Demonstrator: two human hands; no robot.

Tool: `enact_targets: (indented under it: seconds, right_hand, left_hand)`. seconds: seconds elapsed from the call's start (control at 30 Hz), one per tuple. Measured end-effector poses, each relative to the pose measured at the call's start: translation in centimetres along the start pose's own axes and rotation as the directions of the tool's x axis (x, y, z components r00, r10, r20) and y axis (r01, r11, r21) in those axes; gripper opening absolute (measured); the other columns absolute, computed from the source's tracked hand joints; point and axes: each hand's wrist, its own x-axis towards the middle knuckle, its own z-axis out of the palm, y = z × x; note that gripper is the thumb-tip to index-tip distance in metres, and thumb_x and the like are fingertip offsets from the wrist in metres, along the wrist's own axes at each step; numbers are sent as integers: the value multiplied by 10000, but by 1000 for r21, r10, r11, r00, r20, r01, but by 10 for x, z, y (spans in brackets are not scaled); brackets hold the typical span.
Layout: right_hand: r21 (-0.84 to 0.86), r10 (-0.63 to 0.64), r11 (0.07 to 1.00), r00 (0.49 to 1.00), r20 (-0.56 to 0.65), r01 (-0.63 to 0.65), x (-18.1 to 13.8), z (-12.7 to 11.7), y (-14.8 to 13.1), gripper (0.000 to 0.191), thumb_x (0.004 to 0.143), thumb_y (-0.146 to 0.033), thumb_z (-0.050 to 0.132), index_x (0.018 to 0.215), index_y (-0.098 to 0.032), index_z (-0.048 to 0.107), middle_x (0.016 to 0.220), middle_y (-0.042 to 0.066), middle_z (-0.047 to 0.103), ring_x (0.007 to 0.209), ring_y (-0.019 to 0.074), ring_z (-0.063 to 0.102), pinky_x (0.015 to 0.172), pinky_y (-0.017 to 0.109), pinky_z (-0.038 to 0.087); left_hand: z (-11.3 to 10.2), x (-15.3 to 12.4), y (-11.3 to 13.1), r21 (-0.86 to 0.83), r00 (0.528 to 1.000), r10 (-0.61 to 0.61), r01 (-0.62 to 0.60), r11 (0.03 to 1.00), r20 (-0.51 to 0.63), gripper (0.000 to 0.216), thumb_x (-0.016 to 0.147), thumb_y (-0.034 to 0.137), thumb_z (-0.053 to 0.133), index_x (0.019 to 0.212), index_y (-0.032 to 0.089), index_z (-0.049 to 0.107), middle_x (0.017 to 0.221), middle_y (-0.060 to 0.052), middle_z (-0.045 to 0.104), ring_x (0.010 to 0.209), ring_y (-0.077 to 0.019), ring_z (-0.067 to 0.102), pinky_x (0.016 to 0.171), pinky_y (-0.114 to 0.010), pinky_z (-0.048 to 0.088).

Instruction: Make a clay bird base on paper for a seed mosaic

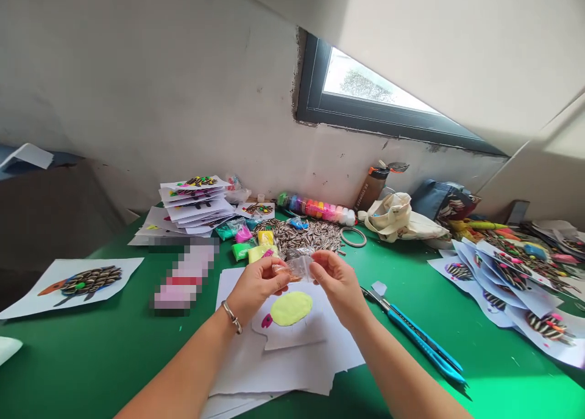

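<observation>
My left hand point(256, 282) and my right hand point(336, 279) meet above the table, both pinching a small clear plastic bag point(299, 265) with something orange inside. A bracelet sits on my left wrist. Below the hands lies a white sheet point(292, 330) with a flat yellow clay oval point(291, 308) and a small pink bit at its left end. More white paper point(274, 364) is stacked under it on the green table point(114, 346).
A pile of striped sunflower seeds point(301, 233), bags of coloured clay point(247, 239), a row of clay pots point(317, 209), stacks of finished seed pictures point(196, 203), a hedgehog picture point(85, 280), blue scissors point(418, 337), a tape ring point(353, 236), a cloth bag point(400, 218), a bottle point(372, 187).
</observation>
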Motion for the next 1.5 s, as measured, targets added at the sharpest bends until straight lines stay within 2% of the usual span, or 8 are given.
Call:
enact_targets:
  seconds: [0.17, 0.3, 0.47, 0.6, 0.9, 1.13, 1.27, 1.5]
  right_hand:
    - [-48, 67, 997, 996, 53, -65, -14, 0, 9, 218, 841, -406, 601, 830, -189, 612, 746, 10, 580, 700, 155, 523, 644, 277, 422]
    - [-97, 51, 994, 995, 91, -42, -14, 3, 12, 215, 859, -389, 563, 780, -190, 587, 706, -5, 536, 667, 143, 480, 611, 261, 386]
    - [-126, 10, 992, 995, 98, 2, -17, -1, 13, 186, 889, -358, 523, 803, -199, 567, 719, -11, 529, 670, 134, 468, 596, 244, 370]
    - [-189, -42, 980, 996, 81, 57, -21, -3, 11, 177, 902, -343, 513, 802, -203, 557, 711, -15, 520, 655, 127, 451, 576, 236, 355]
    - [-164, -98, 981, 993, 58, 107, -22, -11, 5, 150, 876, -338, 578, 948, -212, 615, 862, 37, 626, 769, 165, 567, 709, 290, 466]
    - [-226, -178, 955, 980, 88, 193, -25, -5, 9, 127, 876, -283, 563, 944, -221, 651, 870, 52, 640, 761, 175, 585, 697, 308, 479]
    - [-224, -135, 963, 987, 88, 152, -25, -4, 7, 195, 865, -325, 575, 990, -205, 664, 869, 63, 642, 761, 183, 591, 689, 312, 482]
    - [-93, 58, 994, 997, 60, -52, -25, -3, 7, 324, 832, -430, 615, 1054, -198, 660, 975, 86, 652, 868, 216, 608, 766, 330, 494]
  left_hand:
    - [0, 3, -3, 14, 1000, 7, -7, 1000, 9, 410, 663, 463, 776, 827, 147, 573, 614, 32, 586, 567, -110, 556, 566, -246, 455]
    - [-1, 2, -4, 10, 998, -45, 44, 999, 50, 433, 675, 483, 764, 858, 156, 548, 620, 29, 594, 572, -119, 571, 574, -256, 457]
    - [7, -2, 3, 64, 984, -133, 126, 990, 118, 450, 612, 397, 815, 908, 154, 577, 591, 58, 560, 533, -95, 521, 545, -233, 434]
    - [12, -4, 10, 71, 987, -105, 97, 993, 120, 359, 621, 400, 802, 765, 147, 592, 616, 26, 591, 560, -98, 531, 562, -234, 437]
    - [5, -1, 10, 42, 994, -107, 105, 994, 29, 392, 590, 426, 820, 749, 154, 587, 612, 16, 603, 562, -104, 525, 574, -243, 430]
    - [7, -3, 9, 57, 993, -101, 98, 994, 53, 376, 595, 415, 819, 751, 158, 593, 590, 34, 574, 554, -106, 521, 557, -241, 422]
    - [8, -3, 8, 70, 990, -108, 102, 992, 88, 330, 628, 382, 802, 776, 153, 615, 580, 42, 569, 555, -99, 519, 567, -235, 436]
    - [6, -2, -1, 61, 986, -93, 85, 995, 138, 279, 663, 343, 790, 818, 154, 655, 653, 30, 590, 597, -98, 539, 564, -221, 446]
